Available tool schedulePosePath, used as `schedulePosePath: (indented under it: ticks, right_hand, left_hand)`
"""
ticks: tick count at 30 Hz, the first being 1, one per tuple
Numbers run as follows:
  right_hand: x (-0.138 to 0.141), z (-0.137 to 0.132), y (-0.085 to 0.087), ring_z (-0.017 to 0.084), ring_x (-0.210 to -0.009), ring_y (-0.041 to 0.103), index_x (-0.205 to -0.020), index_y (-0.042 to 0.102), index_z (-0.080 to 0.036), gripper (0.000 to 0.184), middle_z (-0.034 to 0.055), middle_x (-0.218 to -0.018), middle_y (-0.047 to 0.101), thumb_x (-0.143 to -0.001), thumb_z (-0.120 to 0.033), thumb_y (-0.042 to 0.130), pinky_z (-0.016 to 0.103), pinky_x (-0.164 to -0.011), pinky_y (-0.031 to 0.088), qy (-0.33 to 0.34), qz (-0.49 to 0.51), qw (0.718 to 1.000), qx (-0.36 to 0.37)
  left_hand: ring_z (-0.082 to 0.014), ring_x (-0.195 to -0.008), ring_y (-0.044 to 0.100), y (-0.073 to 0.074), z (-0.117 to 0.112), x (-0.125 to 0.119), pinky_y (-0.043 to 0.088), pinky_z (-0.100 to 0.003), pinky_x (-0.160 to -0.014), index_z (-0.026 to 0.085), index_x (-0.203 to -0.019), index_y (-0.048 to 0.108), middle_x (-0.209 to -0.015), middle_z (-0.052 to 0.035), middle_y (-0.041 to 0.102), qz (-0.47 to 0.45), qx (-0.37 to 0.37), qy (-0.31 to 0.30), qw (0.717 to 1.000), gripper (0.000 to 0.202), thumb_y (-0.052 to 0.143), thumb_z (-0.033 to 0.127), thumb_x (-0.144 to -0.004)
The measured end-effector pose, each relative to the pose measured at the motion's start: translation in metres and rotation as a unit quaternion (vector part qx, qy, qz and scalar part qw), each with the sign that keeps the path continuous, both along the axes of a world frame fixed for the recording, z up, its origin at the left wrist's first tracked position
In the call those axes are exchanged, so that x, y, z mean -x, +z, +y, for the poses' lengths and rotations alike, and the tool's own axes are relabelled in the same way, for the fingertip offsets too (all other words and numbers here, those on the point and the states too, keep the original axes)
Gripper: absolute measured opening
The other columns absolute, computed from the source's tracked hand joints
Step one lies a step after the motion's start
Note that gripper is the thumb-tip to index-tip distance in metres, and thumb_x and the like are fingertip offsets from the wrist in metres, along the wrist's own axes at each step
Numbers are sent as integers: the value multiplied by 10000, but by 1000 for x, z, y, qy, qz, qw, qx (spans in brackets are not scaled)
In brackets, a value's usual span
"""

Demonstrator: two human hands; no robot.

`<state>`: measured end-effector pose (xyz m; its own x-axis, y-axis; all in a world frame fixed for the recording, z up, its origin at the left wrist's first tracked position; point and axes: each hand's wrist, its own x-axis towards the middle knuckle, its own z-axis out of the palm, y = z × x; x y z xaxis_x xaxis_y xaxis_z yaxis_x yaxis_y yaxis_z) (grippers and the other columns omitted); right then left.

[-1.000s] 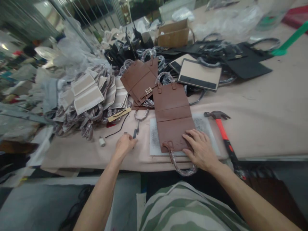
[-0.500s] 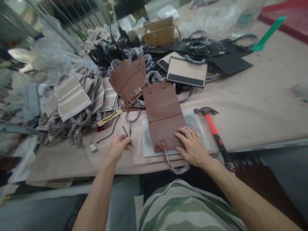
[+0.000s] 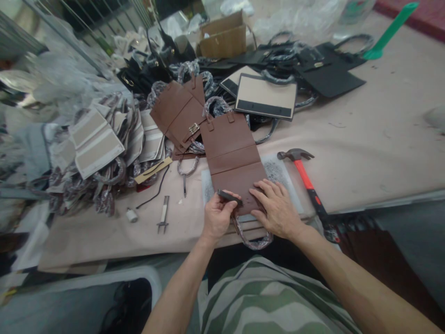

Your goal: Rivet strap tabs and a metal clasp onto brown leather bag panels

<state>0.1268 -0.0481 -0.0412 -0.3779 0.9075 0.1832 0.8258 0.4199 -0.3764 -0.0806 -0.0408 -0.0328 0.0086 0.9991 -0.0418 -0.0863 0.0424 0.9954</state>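
Note:
My left hand [image 3: 217, 215] pinches a short dark bar [image 3: 228, 198], held over the lower left of a brown leather bag panel [image 3: 233, 155]. Fingers spread, my right hand [image 3: 278, 208] lies flat on the panel's lower right corner. Small holes show in the leather between the hands. A plastic-wrapped handle [image 3: 255, 243] hangs from the near edge. Beneath the panel is a pale, speckled board [image 3: 283, 178]. To the left, a two-pronged metal tool [image 3: 163, 214] and a slim pointed tool [image 3: 185, 186] lie on the table.
A claw hammer [image 3: 308, 181] with a red and black grip lies at the right. Beige bag pieces [image 3: 99, 144] are heaped at the left. Farther back are brown panels [image 3: 177, 111], black bag pieces [image 3: 333, 69], a cardboard box [image 3: 222, 39] and a green plastic tool [image 3: 391, 32].
My left hand has moved right, from the bare cloth onto the leather panel, with a dark piece in its fingers. The two-pronged tool has come into view. My right hand stays on the panel.

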Motion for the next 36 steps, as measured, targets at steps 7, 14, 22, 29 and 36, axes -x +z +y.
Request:
schedulePosePath:
  ticks: [7,14,22,29,36]
  right_hand:
    - [0,0,2,356,-1430,344,-1393,563,-163,540,147,-1487,482,-911,-402,612,553,-1208,205,-1,5,1000,5]
    - [0,0,2,353,-1430,345,-1393,566,-165,544,140,-1499,474,-896,-374,635,549,-1209,213,-4,13,1000,9]
    - [0,0,4,351,-1435,343,-1393,571,-168,543,137,-1495,485,-893,-367,645,549,-1212,218,-5,17,1000,11]
    - [-1,0,3,358,-1438,338,-1389,574,-168,529,144,-1495,486,-905,-374,622,555,-1209,212,-2,24,1000,10]
    - [-1,-1,3,359,-1439,341,-1394,572,-164,530,147,-1497,485,-906,-366,619,560,-1212,217,-3,30,999,15]
  left_hand:
    - [-186,-952,709,-10,-7,2,579,-331,-905,172,-1003,686,-993,-62,748,155,-134,-2,979,101,658,209,-914]
    - [-189,-991,709,-20,-10,2,590,-357,-912,184,-1059,636,-1040,-76,735,201,-252,-27,946,108,626,169,-953]
    - [-182,-988,707,-25,-13,-4,607,-355,-899,183,-1086,597,-1032,-82,716,239,-322,2,916,146,582,104,-964]
    - [-186,-959,715,-26,-16,-10,618,-359,-867,182,-1090,573,-1011,-86,712,274,-342,35,898,135,562,113,-975]
    - [-182,-942,690,-21,-12,-15,588,-321,-873,172,-1062,603,-972,-77,697,339,-307,30,889,119,532,127,-979]
